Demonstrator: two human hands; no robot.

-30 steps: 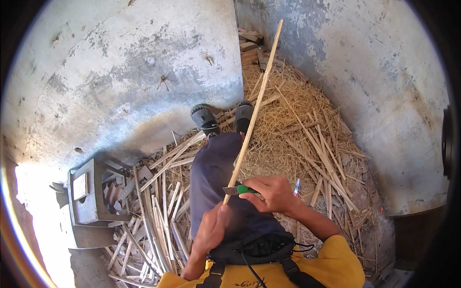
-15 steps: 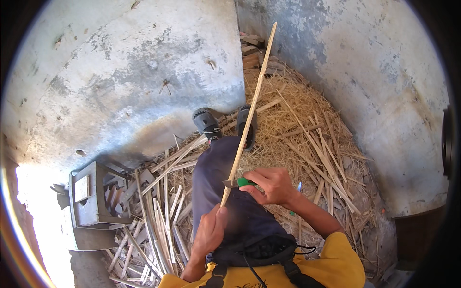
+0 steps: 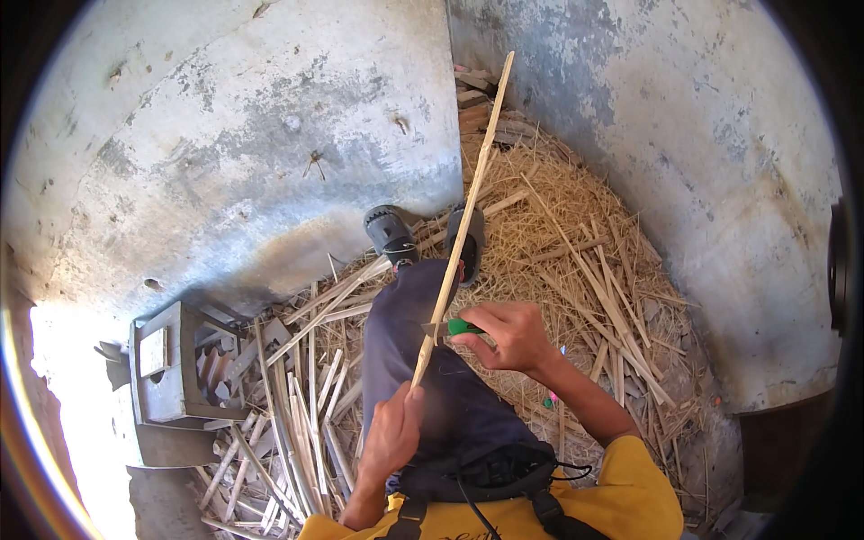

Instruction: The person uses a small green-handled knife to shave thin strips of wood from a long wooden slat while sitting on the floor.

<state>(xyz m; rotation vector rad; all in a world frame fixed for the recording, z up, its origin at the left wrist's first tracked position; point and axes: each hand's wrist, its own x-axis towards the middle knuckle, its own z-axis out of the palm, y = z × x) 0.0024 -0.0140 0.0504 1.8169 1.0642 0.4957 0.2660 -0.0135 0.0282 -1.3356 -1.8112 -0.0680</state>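
Note:
My left hand (image 3: 394, 427) is closed around the near end of a long, pale bamboo strip (image 3: 470, 213), which slants up and away over my lap. In my right hand (image 3: 513, 337) is a knife (image 3: 464, 328) with a green handle. Its short blade lies across the strip a little beyond my left hand, and a thin curl of shaving shows at the blade. My right fingers wrap the handle and hide part of it. Dark trousers (image 3: 409, 315) cover my legs beneath the strip.
Split strips (image 3: 306, 423) lie heaped at my left beside a grey box-like frame (image 3: 166, 364). Shavings (image 3: 540, 234) and more strips (image 3: 612, 306) cover the floor ahead and to the right. Weathered walls (image 3: 270, 135) meet in a corner beyond my feet (image 3: 389, 229).
The knife has shifted slightly away from my left hand along the strip, and a curl now shows at its blade. The strip's far end sits a little lower.

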